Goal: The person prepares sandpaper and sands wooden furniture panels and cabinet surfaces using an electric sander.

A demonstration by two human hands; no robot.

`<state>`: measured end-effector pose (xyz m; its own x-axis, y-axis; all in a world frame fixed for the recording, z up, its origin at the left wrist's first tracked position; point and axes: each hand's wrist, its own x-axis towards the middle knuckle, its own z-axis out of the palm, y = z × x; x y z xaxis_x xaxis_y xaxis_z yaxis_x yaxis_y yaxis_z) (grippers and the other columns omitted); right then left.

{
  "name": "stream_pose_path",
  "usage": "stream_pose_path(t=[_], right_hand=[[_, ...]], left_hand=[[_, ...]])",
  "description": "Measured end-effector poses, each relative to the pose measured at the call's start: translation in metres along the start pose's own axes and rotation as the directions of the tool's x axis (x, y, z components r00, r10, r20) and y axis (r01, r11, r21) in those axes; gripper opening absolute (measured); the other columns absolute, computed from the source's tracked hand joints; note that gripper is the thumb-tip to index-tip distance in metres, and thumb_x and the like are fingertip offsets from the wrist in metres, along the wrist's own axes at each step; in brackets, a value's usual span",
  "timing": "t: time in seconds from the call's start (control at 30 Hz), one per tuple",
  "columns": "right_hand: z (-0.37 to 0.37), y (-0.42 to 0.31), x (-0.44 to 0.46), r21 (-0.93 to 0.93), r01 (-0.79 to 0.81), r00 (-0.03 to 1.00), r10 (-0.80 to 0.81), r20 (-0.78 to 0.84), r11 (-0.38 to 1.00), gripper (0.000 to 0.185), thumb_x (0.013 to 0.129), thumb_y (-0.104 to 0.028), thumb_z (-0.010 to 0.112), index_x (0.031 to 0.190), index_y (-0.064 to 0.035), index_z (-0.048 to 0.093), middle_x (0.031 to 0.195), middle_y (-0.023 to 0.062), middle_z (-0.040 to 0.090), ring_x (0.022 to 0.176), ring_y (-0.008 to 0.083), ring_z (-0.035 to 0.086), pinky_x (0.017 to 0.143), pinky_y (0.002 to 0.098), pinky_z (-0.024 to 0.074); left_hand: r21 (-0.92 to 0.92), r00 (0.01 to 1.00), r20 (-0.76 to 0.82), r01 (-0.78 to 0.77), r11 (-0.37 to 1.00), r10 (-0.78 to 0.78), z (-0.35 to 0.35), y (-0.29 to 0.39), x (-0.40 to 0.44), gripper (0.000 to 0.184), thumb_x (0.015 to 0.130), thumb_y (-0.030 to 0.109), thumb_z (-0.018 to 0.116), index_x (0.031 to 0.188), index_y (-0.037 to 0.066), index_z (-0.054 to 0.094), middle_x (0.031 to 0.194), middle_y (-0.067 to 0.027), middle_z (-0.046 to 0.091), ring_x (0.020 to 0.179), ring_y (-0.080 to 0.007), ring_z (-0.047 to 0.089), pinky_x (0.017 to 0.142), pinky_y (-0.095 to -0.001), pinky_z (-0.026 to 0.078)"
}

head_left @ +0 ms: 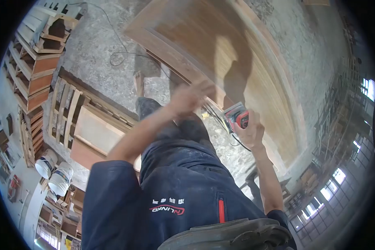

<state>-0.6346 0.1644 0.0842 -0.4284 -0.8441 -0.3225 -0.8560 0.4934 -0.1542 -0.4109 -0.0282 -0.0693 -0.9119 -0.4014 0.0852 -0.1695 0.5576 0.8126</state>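
Observation:
My right hand (251, 130) is closed around a red and black power sander (241, 118), its flat pad tilted near the edge of a large wooden panel (262, 96). A dark cord runs from the sander toward my legs. My left hand (192, 98) is smeared by motion over the panel's near edge, left of the sander. Its fingers are too blurred to tell what they hold, if anything. The panel has a raised frame with a curved far side, and shadows fall across its face.
Wooden frames (64, 112) and a pale panel (99, 129) stand at the left. Further left are stacked wooden pieces (41, 66) and white buckets (61, 179). A thin cable (125, 53) loops over the dusty floor (91, 46). Racks and windows line the far right.

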Motion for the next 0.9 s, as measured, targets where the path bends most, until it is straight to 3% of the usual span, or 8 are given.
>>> stream_pose_path(t=[0.1, 0.2, 0.33, 0.4, 0.47, 0.67, 0.8, 0.9], right_hand=[[0.001, -0.067, 0.036, 0.025, 0.050, 0.999, -0.050, -0.006, 0.998, 0.070, 0.078, -0.033, 0.088, 0.134, -0.0078, 0.056, 0.107, 0.0189, 0.062, 0.087, 0.0415, 0.073, 0.076, 0.0534, 0.0604], [-0.005, -0.145, 0.082, 0.028, 0.101, 0.993, -0.099, -0.072, 0.994, 0.052, 0.079, -0.027, 0.087, 0.122, -0.0117, 0.060, 0.104, 0.0166, 0.063, 0.084, 0.0392, 0.072, 0.071, 0.0506, 0.0592], [0.003, -0.237, 0.154, 0.124, 0.233, 0.972, -0.226, -0.068, 0.965, 0.049, 0.079, -0.028, 0.084, 0.117, -0.0101, 0.059, 0.105, 0.0186, 0.062, 0.085, 0.0409, 0.073, 0.073, 0.0521, 0.0604], [0.009, -0.283, 0.192, 0.133, 0.286, 0.955, -0.271, -0.122, 0.949, 0.045, 0.078, -0.028, 0.085, 0.111, -0.0128, 0.059, 0.103, 0.0163, 0.062, 0.083, 0.0392, 0.072, 0.071, 0.0520, 0.0597], [0.005, -0.328, 0.227, 0.120, 0.332, 0.938, -0.314, -0.146, 0.936, 0.046, 0.078, -0.030, 0.084, 0.111, -0.0115, 0.058, 0.103, 0.0178, 0.062, 0.081, 0.0405, 0.072, 0.070, 0.0522, 0.0599], [-0.017, -0.365, 0.252, 0.108, 0.273, 0.957, -0.281, 0.071, 0.956, 0.059, 0.083, -0.043, 0.080, 0.117, -0.0011, 0.056, 0.107, 0.0266, 0.063, 0.087, 0.0438, 0.074, 0.078, 0.0514, 0.0616], [-0.009, -0.315, 0.220, 0.099, 0.251, 0.967, -0.253, 0.007, 0.963, 0.061, 0.080, -0.038, 0.084, 0.125, -0.0094, 0.056, 0.109, 0.0201, 0.062, 0.082, 0.0424, 0.073, 0.069, 0.0547, 0.0594], [-0.014, -0.316, 0.207, 0.072, 0.191, 0.979, -0.195, 0.060, 0.979, 0.065, 0.082, -0.041, 0.083, 0.132, -0.0095, 0.057, 0.108, 0.0207, 0.064, 0.090, 0.0425, 0.073, 0.074, 0.0520, 0.0601]], left_hand=[[0.231, 0.964, -0.224, 0.194, 0.953, -0.142, -0.129, -0.077, -0.020, 0.055, 0.102, 0.031, 0.066, 0.155, 0.019, 0.057, 0.166, -0.0097, 0.049, 0.151, -0.0353, 0.047, 0.114, -0.0489, 0.049], [0.589, 0.850, -0.486, 0.491, 0.642, -0.204, -0.220, -0.161, -0.048, 0.052, 0.106, 0.031, 0.061, 0.154, 0.015, 0.054, 0.161, -0.0135, 0.052, 0.152, -0.0427, 0.042, 0.118, -0.0521, 0.043], [0.539, 0.864, -0.457, 0.457, 0.707, -0.210, -0.293, -0.214, -0.074, 0.044, 0.111, 0.031, 0.055, 0.149, 0.009, 0.060, 0.154, -0.0167, 0.059, 0.146, -0.0444, 0.050, 0.119, -0.0526, 0.043], [-0.019, 0.731, -0.500, 0.527, 0.850, -0.465, -0.294, -0.193, -0.069, 0.041, 0.113, 0.027, 0.052, 0.146, 0.005, 0.064, 0.146, -0.0192, 0.066, 0.137, -0.0420, 0.060, 0.118, -0.0488, 0.046], [-0.187, 0.783, -0.540, 0.245, 0.951, -0.308, -0.282, -0.141, -0.057, 0.040, 0.112, 0.022, 0.053, 0.145, 0.002, 0.064, 0.140, -0.0223, 0.070, 0.133, -0.0382, 0.065, 0.114, -0.0449, 0.049], [-0.709, 0.767, -0.252, 0.269, 0.652, -0.590, -0.252, -0.051, -0.031, 0.062, 0.112, 0.037, 0.053, 0.161, 0.001, 0.042, 0.142, -0.0233, 0.063, 0.129, -0.0325, 0.064, 0.107, -0.0394, 0.049], [-0.488, 0.877, -0.296, 0.202, 0.849, -0.379, -0.225, -0.031, -0.027, 0.065, 0.110, 0.037, 0.056, 0.160, -0.002, 0.042, 0.144, -0.0295, 0.059, 0.130, -0.0420, 0.062, 0.112, -0.0425, 0.048], [-0.479, 0.862, -0.352, 0.169, 0.861, -0.365, -0.213, -0.027, -0.033, 0.065, 0.110, 0.038, 0.055, 0.159, -0.002, 0.042, 0.142, -0.0284, 0.060, 0.130, -0.0390, 0.063, 0.111, -0.0411, 0.048]])
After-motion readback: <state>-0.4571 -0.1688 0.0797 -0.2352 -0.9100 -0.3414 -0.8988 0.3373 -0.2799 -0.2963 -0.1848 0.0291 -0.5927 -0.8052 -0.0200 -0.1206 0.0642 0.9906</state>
